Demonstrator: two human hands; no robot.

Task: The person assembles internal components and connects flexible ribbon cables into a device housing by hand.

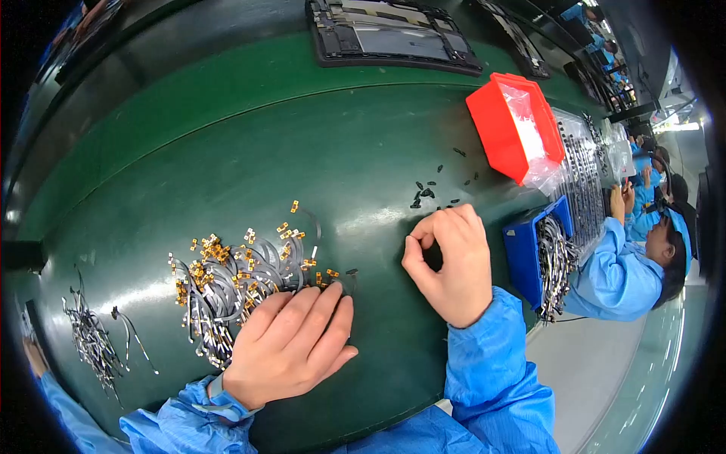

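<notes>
My left hand (291,340) rests at the near right edge of a heap of grey ribbon cables (261,265) with gold-coloured ends. Its fingers are stretched out over the heap, and what lies under them is hidden. Just past its fingertips, a small black piece (352,272) lies at a cable's end. My right hand (452,265) is over the table to the right, thumb and index finger curled together in a pinch. Whatever is between those fingertips is too small to make out. Beyond that hand, several small black pieces (427,194) are scattered on the green table (363,151).
A red bin (495,136) with clear plastic in it stands at the back right. A blue bin (523,257) of cables (556,265) sits beside my right forearm. Thin dark cables (91,333) lie far left. A black panel (393,34) lies beyond; a co-worker (628,265) sits right.
</notes>
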